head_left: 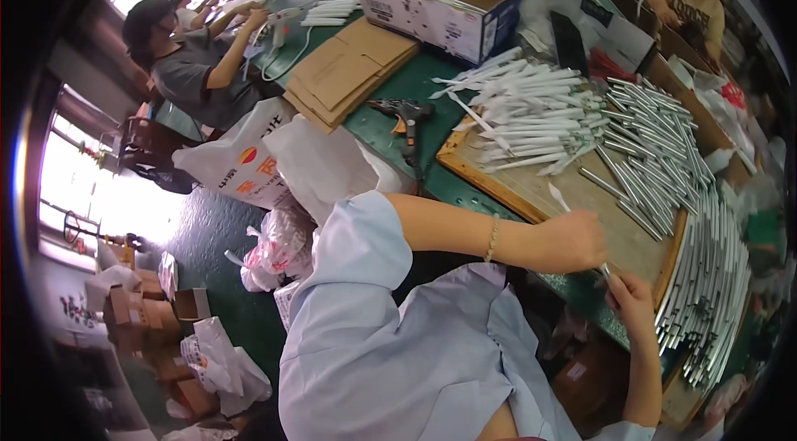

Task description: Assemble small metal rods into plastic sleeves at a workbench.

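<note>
My left hand is closed in a fist round a slim white stick with a pointed, flame-shaped tip, which sticks out above the knuckles. Just below it, my right hand pinches a thin silver piece that shows between the two hands. How the white stick and the silver piece join is hidden by my fingers. Beyond my hands, a wood-edged board bears a heap of similar white sticks and a pile of loose silver tubes.
More tubes lie stacked at the right edge. A black glue gun lies left of the board, near flat brown cardboard and an open carton. Plastic bags stand by the table. Co-workers sit at the far left and far right.
</note>
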`<action>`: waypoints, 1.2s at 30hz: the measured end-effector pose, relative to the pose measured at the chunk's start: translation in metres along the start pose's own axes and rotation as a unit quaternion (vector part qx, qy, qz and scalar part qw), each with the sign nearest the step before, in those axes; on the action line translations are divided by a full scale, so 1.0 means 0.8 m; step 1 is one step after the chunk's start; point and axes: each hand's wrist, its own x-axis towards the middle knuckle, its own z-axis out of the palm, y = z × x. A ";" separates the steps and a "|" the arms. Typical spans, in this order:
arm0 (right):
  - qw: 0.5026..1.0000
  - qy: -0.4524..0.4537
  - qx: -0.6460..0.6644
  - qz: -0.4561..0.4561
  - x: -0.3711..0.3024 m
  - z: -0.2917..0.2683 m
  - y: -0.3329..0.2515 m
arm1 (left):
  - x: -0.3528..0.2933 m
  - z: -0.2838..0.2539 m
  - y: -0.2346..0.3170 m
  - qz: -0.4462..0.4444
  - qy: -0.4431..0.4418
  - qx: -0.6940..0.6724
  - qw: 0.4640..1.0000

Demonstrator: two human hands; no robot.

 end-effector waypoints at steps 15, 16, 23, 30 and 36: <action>0.838 0.234 -0.366 -0.330 0.001 0.011 -0.008 | 0.009 0.005 -0.002 -0.057 0.005 0.007 0.998; 0.825 0.225 -0.382 -0.352 0.006 0.011 -0.007 | 0.008 0.012 -0.001 -0.130 -0.068 -0.023 0.989; 0.799 0.218 -0.433 -0.355 0.009 0.008 -0.012 | 0.003 -0.013 -0.003 -0.046 0.052 -0.055 0.996; 0.969 0.110 -0.161 -0.149 0.012 -0.005 -0.004 | 0.016 -0.021 -0.003 0.013 0.005 0.056 0.998; 0.771 0.255 -0.431 -0.394 0.011 0.004 -0.013 | 0.012 -0.021 -0.004 -0.106 -0.069 -0.036 0.991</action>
